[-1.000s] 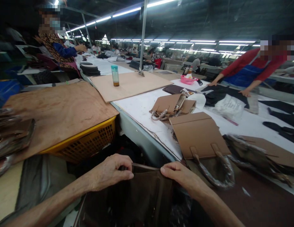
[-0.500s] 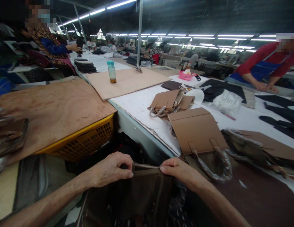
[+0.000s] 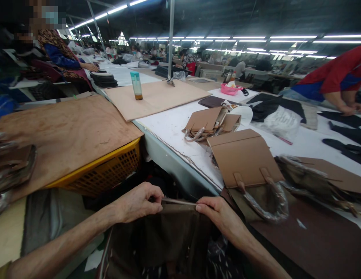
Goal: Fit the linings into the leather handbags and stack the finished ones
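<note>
A dark olive-brown bag piece (image 3: 171, 228) hangs in front of me, its upper edge stretched between my two hands. My left hand (image 3: 141, 203) pinches that edge at its left end, thumb against curled fingers. At the right end, my right hand (image 3: 216, 209) grips the same edge between thumb and forefinger. The lower part of the piece is dark, and its details are hard to make out. Close to my right hand, a tan handbag (image 3: 247, 159) with plastic-wrapped handles lies on the table.
More tan bag parts (image 3: 209, 120) lie on the white table (image 3: 168, 116). A board (image 3: 66, 131) rests over a yellow crate (image 3: 110, 166) at left. A teal-capped bottle (image 3: 136, 86) stands farther back. Co-workers stand at far left and at right, where a red sleeve (image 3: 337, 73) shows.
Both hands keep their pinch on the bag piece's edge, with barely any shift. The co-worker at right has leaned farther right, and the one at left has lowered a hand toward the stacked pieces.
</note>
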The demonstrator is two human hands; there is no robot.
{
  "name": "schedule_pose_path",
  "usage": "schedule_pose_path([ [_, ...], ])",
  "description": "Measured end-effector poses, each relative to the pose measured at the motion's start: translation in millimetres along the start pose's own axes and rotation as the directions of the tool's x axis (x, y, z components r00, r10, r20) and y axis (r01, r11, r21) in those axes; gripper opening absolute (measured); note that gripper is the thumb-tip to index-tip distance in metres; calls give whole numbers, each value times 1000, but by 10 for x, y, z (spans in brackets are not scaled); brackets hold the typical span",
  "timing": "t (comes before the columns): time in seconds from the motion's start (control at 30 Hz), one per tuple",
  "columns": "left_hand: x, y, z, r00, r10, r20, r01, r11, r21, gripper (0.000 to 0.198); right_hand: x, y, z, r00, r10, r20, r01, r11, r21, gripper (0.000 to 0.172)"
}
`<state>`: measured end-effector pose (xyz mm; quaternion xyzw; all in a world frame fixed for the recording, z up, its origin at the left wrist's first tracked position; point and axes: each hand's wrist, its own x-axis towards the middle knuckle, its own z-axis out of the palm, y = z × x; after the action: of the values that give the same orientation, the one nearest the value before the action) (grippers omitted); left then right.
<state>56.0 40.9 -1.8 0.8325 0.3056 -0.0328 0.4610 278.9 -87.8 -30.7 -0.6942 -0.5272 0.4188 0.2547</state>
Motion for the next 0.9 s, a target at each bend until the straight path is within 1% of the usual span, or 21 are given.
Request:
schedule_pose_path([
  [0.07, 6, -3, 22, 999, 14, -34, -12, 999, 50, 13, -20, -8, 16, 999, -4, -32, 2, 999, -54, 33],
  [0.17, 11, -13, 53, 992, 71, -105, -59, 992, 110, 14, -43, -38, 33, 998, -13, -64, 3, 989, -151, 34],
  [0.27, 15, -23, 71, 985, 113, -131, -97, 987, 125, 15, -59, -60, 58, 996, -8, -84, -13, 970, -242, 34],
  [0.37, 28, -31, 82, 983, 128, -131, -107, 982, 154, 16, -69, -43, 97, 990, -78, -121, 39, 954, -299, 31],
  [0.47, 46, -39, 94, 981, 139, -134, -115, 978, 176, 16, -84, -18, 127, 979, -144, -141, 94, 945, -314, 28],
  [0.57, 57, -45, 103, 983, 139, -121, -116, 977, 181, 15, -107, -24, 123, 982, -131, -133, 85, 948, -308, 27],
  [0.7, 54, -46, 106, 985, 124, -116, -102, 978, 184, 14, -120, -62, 72, 991, -56, -119, 22, 964, -265, 22],
  [0.8, 46, -32, 106, 987, 116, -111, -94, 978, 184, 13, -106, -94, 26, 997, -35, -62, 18, 966, -259, 20],
  [0.9, 42, -13, 102, 989, 102, -105, -82, 979, 185, 13, -91, -145, -2, 999, -52, -6, 47, 951, -307, 25],
])
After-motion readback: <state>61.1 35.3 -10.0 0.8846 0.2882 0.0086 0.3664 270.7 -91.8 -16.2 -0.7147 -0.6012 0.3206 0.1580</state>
